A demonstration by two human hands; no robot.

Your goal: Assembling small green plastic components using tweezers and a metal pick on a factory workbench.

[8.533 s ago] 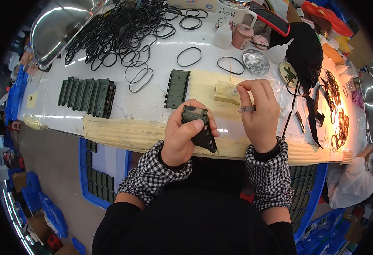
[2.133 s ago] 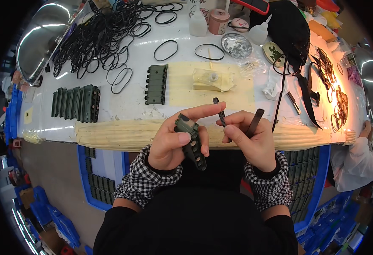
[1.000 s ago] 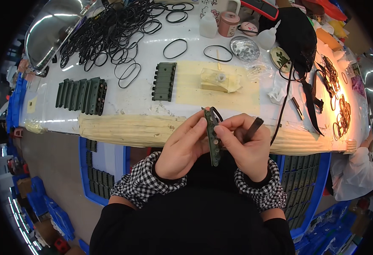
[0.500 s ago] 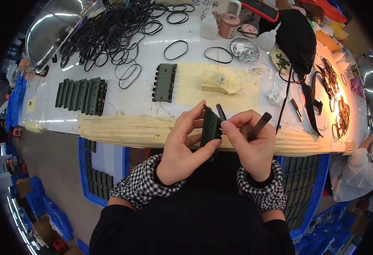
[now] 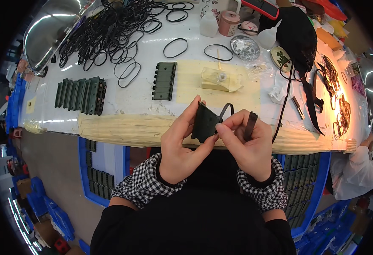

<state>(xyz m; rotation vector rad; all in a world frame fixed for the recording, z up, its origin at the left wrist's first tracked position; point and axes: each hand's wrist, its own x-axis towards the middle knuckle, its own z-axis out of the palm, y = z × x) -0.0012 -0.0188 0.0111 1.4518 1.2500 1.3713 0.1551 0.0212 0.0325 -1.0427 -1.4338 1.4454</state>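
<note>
Head view, looking down at a workbench. The left hand [image 5: 181, 146] grips a dark green plastic block [image 5: 204, 123] from its left side, fingers curled around it and the thumb pressed to its lower edge. The right hand [image 5: 247, 144] pinches the block's right edge between thumb and forefinger, where a black rubber band [image 5: 225, 110] loops up just above the fingertips; the remaining fingers of this hand close around a dark stick-like tool [image 5: 250, 126]. Both hands meet at the block, above the near edge of the table [image 5: 122, 129]. Beyond the left hand, a single block [image 5: 165, 80] of the same kind lies flat; farther to its left stands a row of blocks [image 5: 81, 90]. A heap of loose black bands [image 5: 110, 29] lies at the far side.
</note>
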